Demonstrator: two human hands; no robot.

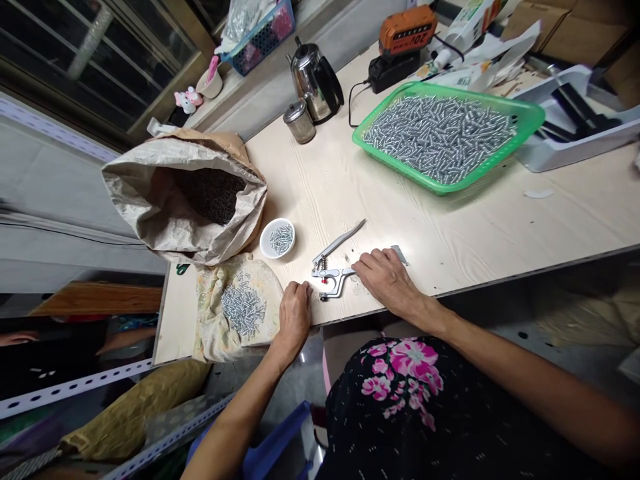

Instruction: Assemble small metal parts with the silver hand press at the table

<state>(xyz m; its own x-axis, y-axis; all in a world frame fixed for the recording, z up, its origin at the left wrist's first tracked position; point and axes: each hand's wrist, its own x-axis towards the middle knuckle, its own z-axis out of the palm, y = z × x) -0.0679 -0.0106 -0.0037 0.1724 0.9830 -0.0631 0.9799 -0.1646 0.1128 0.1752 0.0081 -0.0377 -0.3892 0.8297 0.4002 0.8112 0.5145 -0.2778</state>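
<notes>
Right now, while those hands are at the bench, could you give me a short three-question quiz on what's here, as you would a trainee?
1. True or false: the green tray is filled with silver screws.
2. What does the right hand rest on? A) a hammer B) the press pliers C) a paintbrush
3. What lies on the cloth beside the left hand?

Key
1. True.
2. B.
3. A heap of screws.
</notes>
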